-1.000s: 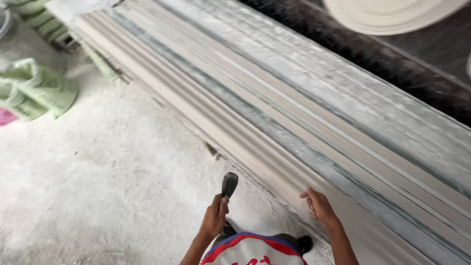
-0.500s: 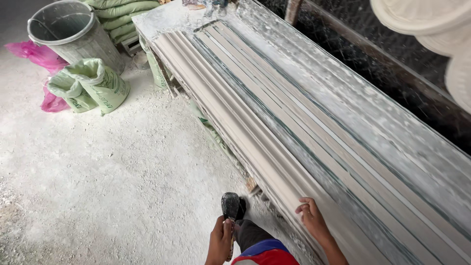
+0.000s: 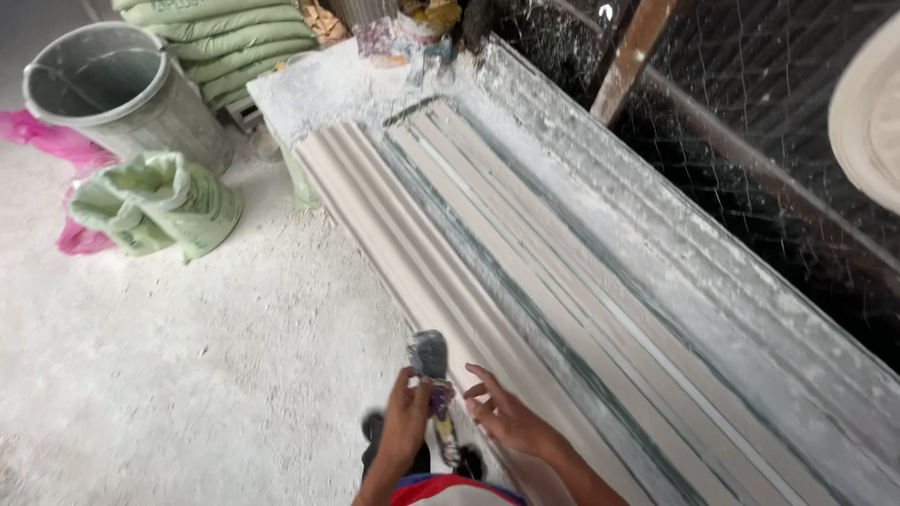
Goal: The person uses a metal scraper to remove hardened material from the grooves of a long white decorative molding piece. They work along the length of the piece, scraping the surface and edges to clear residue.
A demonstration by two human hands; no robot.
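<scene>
Plaster-white strips (image 3: 525,281) lie side by side along the dusty tabletop (image 3: 656,234). The left hand (image 3: 405,426) has its fingers wrapped round a scraper (image 3: 433,379), whose blade points up beside the nearest strip's edge. The right hand (image 3: 506,417) hovers just beside the tool, fingers spread. A grey bucket (image 3: 112,94) and green sack (image 3: 159,201) sit on the floor.

Our left hand (image 3: 405,424) is curled in a closed grip, forearm rising from the bottom edge. Our right hand (image 3: 506,417) lies just beside it, palm down, its fingers (image 3: 480,382) spread and loosely extended, wrist angling back to the lower right.
</scene>
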